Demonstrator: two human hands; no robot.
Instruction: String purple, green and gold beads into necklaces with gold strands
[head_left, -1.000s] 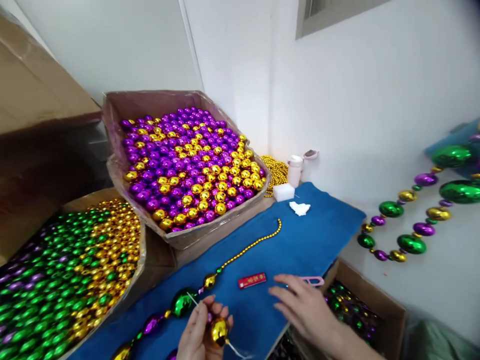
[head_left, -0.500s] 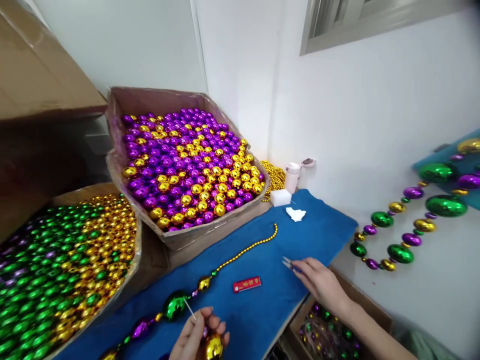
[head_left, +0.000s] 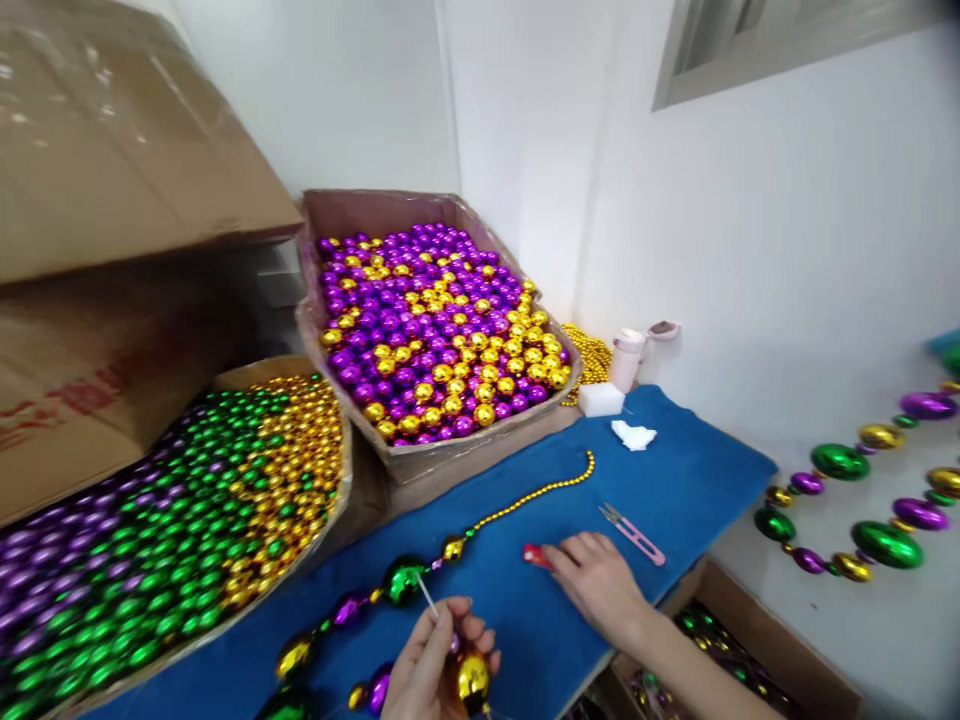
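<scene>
My left hand [head_left: 435,660] is closed on a bead string, with a thin white cord end [head_left: 427,595] pinched upright between thumb and fingers. A large gold bead [head_left: 472,682] hangs at its fingertips. Beyond it, the string of green, purple and gold beads [head_left: 405,580] lies on the blue cloth, ending in a thin gold bead chain [head_left: 536,492]. My right hand [head_left: 596,580] reaches over the cloth, its fingers closed on a small flat red printed block [head_left: 535,556], mostly covered. Pink thread snips [head_left: 632,533] lie just beyond that hand.
A carton [head_left: 420,462] of purple and gold beads stands behind the blue cloth [head_left: 697,450]. Another carton [head_left: 346,480] of green, gold and purple beads is at left. A white foam block [head_left: 600,400], crumpled tissue [head_left: 632,434] and pink bottle [head_left: 626,360] sit at the back. Bead garlands [head_left: 840,462] hang right.
My right hand has let go of the thread snips, leaving them on the cloth, and moved left onto the red block. The left hand keeps its hold. The view has turned left.
</scene>
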